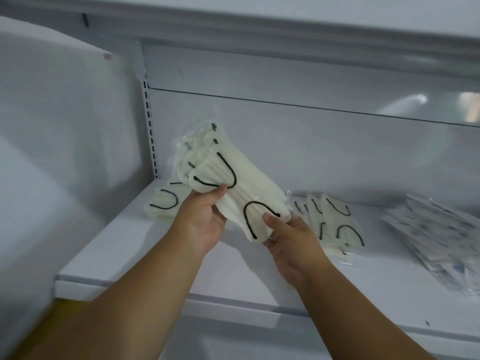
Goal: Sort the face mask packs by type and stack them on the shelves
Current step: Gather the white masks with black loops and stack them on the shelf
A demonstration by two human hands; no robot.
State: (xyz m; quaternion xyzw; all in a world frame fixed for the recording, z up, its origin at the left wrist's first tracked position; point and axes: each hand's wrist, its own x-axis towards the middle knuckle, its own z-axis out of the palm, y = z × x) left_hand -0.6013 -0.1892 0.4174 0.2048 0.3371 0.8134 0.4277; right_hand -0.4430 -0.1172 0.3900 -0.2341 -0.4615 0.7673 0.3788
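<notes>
Above shelf (124, 255) | both hands hold mask packs (233, 183) | no legible labels

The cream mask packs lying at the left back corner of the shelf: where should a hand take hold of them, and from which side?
Judging by their pose, take the cream mask packs at the near long edge, from the front. They lie flat on the shelf, close to the side wall, so thumb on top and fingers slid underneath should suit best. Both hands are busy with another bundle.

White wall panel (52, 105) (left side), slotted upright rail (150, 126)
</notes>
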